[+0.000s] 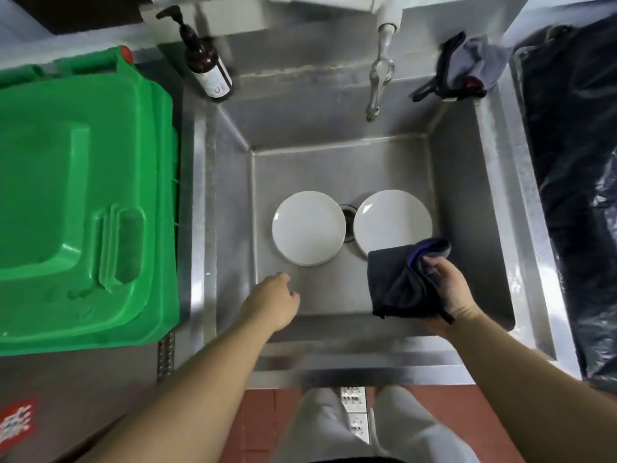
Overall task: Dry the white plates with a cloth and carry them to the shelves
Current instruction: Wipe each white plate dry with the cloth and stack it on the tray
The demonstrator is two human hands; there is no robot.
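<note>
Two white plates lie flat on the floor of a steel sink point(467, 182), one on each side of the drain. The left plate point(309, 227) looks like a stack of two. The right plate point(392, 220) is partly covered at its near edge by a dark cloth point(397, 282) with a purple hem. My right hand point(447, 289) grips that cloth above the sink's near right part. My left hand point(277, 302) hovers inside the sink just short of the left plate, holding nothing, fingers loosely curled and pointing down.
A green bin lid point(80, 195) fills the left side. A dark pump bottle point(207, 61) stands at the sink's back left, a tap point(379, 78) at the back middle, another crumpled cloth point(467, 68) at the back right. Black plastic sheeting point(574, 162) covers the right side.
</note>
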